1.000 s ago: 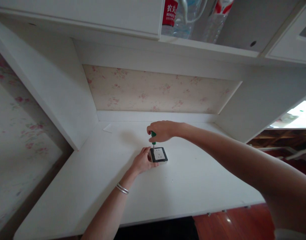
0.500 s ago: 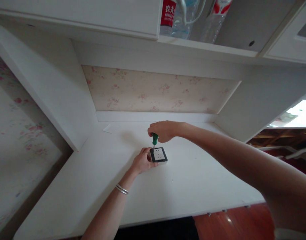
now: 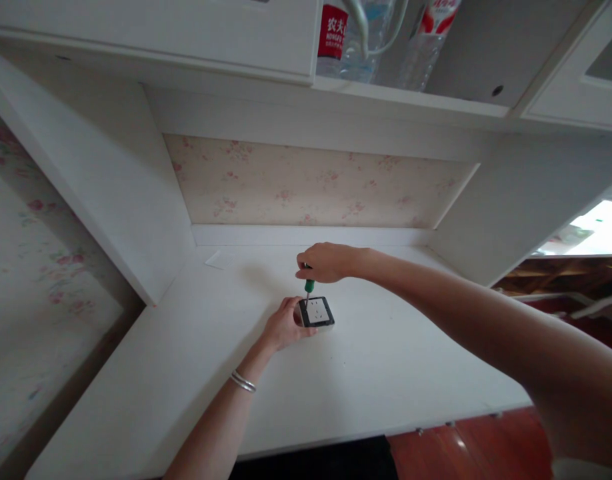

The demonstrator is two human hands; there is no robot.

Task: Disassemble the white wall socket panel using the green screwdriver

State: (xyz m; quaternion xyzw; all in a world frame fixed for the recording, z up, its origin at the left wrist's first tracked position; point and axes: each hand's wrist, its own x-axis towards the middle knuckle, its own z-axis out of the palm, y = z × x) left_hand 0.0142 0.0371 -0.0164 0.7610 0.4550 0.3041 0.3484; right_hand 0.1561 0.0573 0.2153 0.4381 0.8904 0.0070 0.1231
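Note:
A wall socket (image 3: 318,311) with a black frame and a white centre lies face up on the white desktop (image 3: 386,373). My left hand (image 3: 283,325) grips it from the left, with the thumb along the near side and fingers at the far left corner. Above that, my right hand (image 3: 323,262) is closed around the handle of a green screwdriver (image 3: 310,286). The screwdriver points down, and its tip meets the left part of the socket's black frame. Whatever lies under the tip is too small to make out.
A small flat whitish piece (image 3: 215,260) lies at the desktop's back left. White side panels (image 3: 101,180) stand left and right. Overhead, an open cabinet shelf (image 3: 411,97) holds plastic bottles (image 3: 333,31). Reddish flooring (image 3: 461,443) shows beyond the front edge.
My right hand's fingers have shifted around the screwdriver handle, covering more of it. My left hand and the socket stay in place. The view has tilted slightly.

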